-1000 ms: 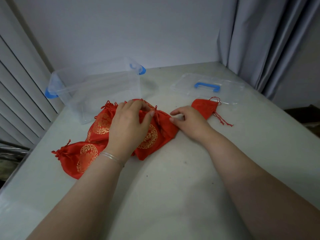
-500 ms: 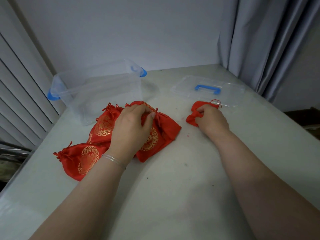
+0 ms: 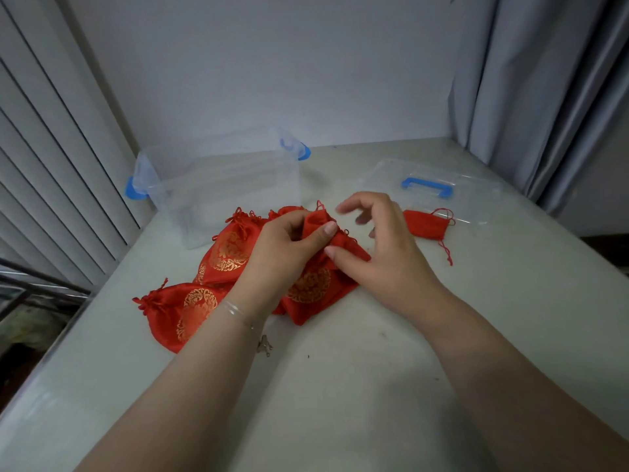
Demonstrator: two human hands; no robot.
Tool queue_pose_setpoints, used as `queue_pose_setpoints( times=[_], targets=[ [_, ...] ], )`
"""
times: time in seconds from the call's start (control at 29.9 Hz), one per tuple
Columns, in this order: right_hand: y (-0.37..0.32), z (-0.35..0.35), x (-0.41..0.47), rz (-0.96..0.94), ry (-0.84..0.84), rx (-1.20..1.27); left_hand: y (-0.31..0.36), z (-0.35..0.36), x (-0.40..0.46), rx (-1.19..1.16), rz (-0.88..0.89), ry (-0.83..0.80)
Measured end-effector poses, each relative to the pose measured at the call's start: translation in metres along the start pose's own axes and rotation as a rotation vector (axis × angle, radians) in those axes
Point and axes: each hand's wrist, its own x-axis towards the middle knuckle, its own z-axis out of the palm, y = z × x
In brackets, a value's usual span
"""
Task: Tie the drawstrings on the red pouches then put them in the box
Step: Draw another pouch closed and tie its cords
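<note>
Head view: the left hand pinches the gathered mouth of a red pouch between thumb and curled fingers, at the middle of the worktop. The right hand presses its thumb against the same pouch just below the left thumb; its other fingers are spread, loosely bent and hold nothing. Two more red pouches with gold medallions lie toward the left edge, one partly under the left hand, the other nearest the left edge with its mouth drawn in. A smaller plain red pouch lies apart to the right, its drawstring trailing loose, touching the clear lid with the blue handle. The clear box stands open at the far left corner, just behind the pouches.
</note>
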Motion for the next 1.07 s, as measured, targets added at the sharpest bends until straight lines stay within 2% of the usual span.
queue_pose_setpoints(
  times=[0.1, 0.2, 0.27, 0.4, 0.5, 0.6, 0.7, 0.9, 1.07],
  targets=[
    [0.003, -0.008, 0.004, 0.149, 0.009, 0.109, -0.001, -0.003, 0.001, -0.115, -0.052, -0.044],
    [0.012, -0.011, 0.007, 0.292, -0.201, 0.176, 0.000, -0.003, 0.000, -0.171, -0.080, -0.149],
    [0.016, -0.007, 0.008, 0.329, -0.249, 0.150, 0.000, -0.003, 0.000, -0.169, -0.077, -0.168],
    [0.016, -0.007, 0.008, 0.308, -0.236, 0.073, 0.004, -0.001, -0.002, -0.171, -0.104, -0.151],
    [0.012, -0.009, 0.009, 0.314, -0.189, 0.096, 0.005, 0.000, -0.002, -0.195, -0.087, -0.076],
    [0.008, -0.011, 0.009, 0.337, -0.179, 0.165, 0.004, 0.000, 0.000, -0.347, -0.101, -0.009],
    [0.007, -0.017, 0.011, 0.356, -0.173, 0.193, 0.004, 0.000, 0.001, -0.477, -0.125, -0.017],
    [0.007, -0.035, 0.015, 0.474, -0.111, 0.288, 0.003, -0.010, 0.006, -0.569, 0.014, 0.052],
    [0.004, -0.029, 0.012, 0.517, -0.253, 0.285, 0.005, -0.004, 0.003, -0.522, 0.125, 0.039]
  ],
)
